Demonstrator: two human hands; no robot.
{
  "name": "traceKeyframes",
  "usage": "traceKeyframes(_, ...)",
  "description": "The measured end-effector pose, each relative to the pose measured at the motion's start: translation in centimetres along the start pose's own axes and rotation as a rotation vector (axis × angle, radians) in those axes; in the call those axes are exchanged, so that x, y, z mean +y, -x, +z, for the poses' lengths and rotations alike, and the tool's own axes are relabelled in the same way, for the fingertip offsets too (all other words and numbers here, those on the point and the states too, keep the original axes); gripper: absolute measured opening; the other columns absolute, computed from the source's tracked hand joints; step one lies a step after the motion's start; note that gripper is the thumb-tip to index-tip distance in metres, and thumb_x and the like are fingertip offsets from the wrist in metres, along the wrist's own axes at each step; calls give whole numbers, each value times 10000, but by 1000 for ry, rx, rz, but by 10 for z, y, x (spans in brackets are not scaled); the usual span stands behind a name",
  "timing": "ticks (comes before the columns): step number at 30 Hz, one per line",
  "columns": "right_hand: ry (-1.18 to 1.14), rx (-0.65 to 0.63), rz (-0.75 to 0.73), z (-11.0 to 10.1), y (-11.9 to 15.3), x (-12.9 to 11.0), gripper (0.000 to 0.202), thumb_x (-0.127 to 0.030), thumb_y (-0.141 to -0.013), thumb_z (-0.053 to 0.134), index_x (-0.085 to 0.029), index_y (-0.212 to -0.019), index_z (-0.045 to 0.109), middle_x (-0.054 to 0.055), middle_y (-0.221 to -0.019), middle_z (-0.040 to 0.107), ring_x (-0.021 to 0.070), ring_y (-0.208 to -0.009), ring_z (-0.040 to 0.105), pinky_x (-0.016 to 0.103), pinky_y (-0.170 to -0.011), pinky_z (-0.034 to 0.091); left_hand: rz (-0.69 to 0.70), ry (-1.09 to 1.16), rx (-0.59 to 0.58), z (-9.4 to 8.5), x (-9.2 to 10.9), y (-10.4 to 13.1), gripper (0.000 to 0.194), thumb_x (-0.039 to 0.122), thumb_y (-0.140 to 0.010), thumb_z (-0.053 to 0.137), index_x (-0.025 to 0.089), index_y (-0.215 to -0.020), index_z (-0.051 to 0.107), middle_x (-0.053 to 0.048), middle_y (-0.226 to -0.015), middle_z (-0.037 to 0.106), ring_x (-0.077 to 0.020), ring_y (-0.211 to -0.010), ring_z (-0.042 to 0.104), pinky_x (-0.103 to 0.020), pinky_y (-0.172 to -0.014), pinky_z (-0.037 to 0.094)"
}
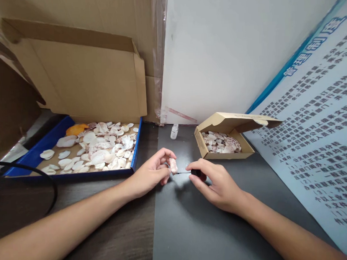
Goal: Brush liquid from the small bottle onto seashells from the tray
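My left hand [154, 170] pinches a small reddish-white shell [173, 166] above the dark mat. From the right, my right hand [214, 180] grips a black cap [196, 172] with a thin brush stem that points left. The brush tip is at the lower right edge of the shell, touching it or very near. Behind my hands, a small clear bottle [174, 131] stands upright on the mat with no cap on it.
A blue-edged box [136, 147] of many shells lies left, its brown lid [87, 76] raised. At right is a small open carton [202, 146] of shells. A black cable [53, 189] curves at far left. A printed poster [313, 112] leans at right.
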State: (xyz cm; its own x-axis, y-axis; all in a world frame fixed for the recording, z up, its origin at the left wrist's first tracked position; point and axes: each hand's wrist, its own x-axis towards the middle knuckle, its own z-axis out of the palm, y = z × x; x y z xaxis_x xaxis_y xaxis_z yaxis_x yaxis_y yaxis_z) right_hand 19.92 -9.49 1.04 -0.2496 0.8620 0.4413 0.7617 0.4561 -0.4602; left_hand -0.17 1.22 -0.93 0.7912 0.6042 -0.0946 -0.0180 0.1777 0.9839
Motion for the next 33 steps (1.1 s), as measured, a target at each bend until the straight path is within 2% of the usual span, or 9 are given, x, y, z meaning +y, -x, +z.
traceKeyframes(5, -7, 117, 12, -1, 0, -1, 76, -240, -973, 519, -212, -1013, 577, 2, -796, 678, 112, -599, 614, 218, -597, 486, 8, -4, -7, 1, 1, 1, 232, 195, -832, 556, 212, -1048, 475, 40, -833, 544, -67, -576, 445, -224, -534, 372)
traceKeyframes(9, 33, 40, 57, 0, -2, 0, 72, -251, -964, 533, -215, -1004, 581, -22, -723, 659, 112, -570, 607, 220, -575, 467, 7, -1, -10, 1, 2, 1, 234, 194, -814, 566, 209, -1036, 491, 45, -811, 527, -66, -573, 420, -220, -529, 363)
traceKeyframes(12, 68, 60, 120, 0, -3, 2, 68, -253, -956, 538, -210, -987, 580, -25, -702, 646, 114, -564, 599, 226, -574, 458, 5, -5, -4, 2, 3, 1, 248, 195, -802, 576, 209, -1035, 491, 35, -829, 553, -71, -582, 420, -220, -530, 364)
traceKeyframes(14, 29, 62, 96, -1, -3, 2, 90, -265, -962, 525, -209, -1007, 579, -13, -739, 662, 116, -592, 611, 225, -593, 470, 4, -7, -4, 2, 3, 1, 256, 195, -795, 585, 210, -1033, 493, 34, -827, 554, -74, -587, 428, -221, -531, 363)
traceKeyframes(19, 40, -42, 126, -2, -3, 1, 89, -273, -962, 525, -217, -941, 591, -27, -696, 640, 112, -557, 580, 231, -571, 443, 0, -11, -7, 2, 3, 1, 257, 188, -788, 589, 212, -1028, 501, 39, -808, 550, -72, -572, 425, -223, -532, 358)
traceKeyframes(22, 39, -4, 160, -2, -2, 1, 98, -280, -967, 514, -215, -958, 586, -20, -698, 639, 116, -556, 575, 233, -566, 441, 8, -8, -1, 2, 3, 1, 250, 180, -789, 584, 209, -1023, 501, 31, -813, 567, -77, -579, 425, -222, -526, 359)
traceKeyframes(25, -15, 9, 79, -2, -1, 2, 132, -280, -969, 508, -213, -1062, 574, 7, -805, 683, 123, -619, 611, 237, -617, 476, 10, -6, 8, 3, 4, 1, 224, 181, -804, 566, 204, -1018, 501, 38, -793, 552, -74, -567, 416, -220, -522, 356)
traceKeyframes(29, 24, -50, 123, -3, -2, 1, 87, -273, -971, 513, -220, -982, 580, -18, -725, 644, 118, -577, 580, 237, -585, 449, 8, -18, 15, 3, 5, 2, 211, 174, -810, 541, 198, -1017, 506, 40, -791, 553, -63, -538, 413, -219, -523, 349)
traceKeyframes(33, -2, -12, 111, -3, -3, 0, 89, -271, -963, 505, -217, -990, 570, -6, -741, 643, 127, -600, 596, 243, -599, 466, 3, -16, 18, 3, 4, 2, 218, 186, -800, 563, 200, -1013, 522, 41, -794, 537, -59, -533, 405, -217, -521, 343)
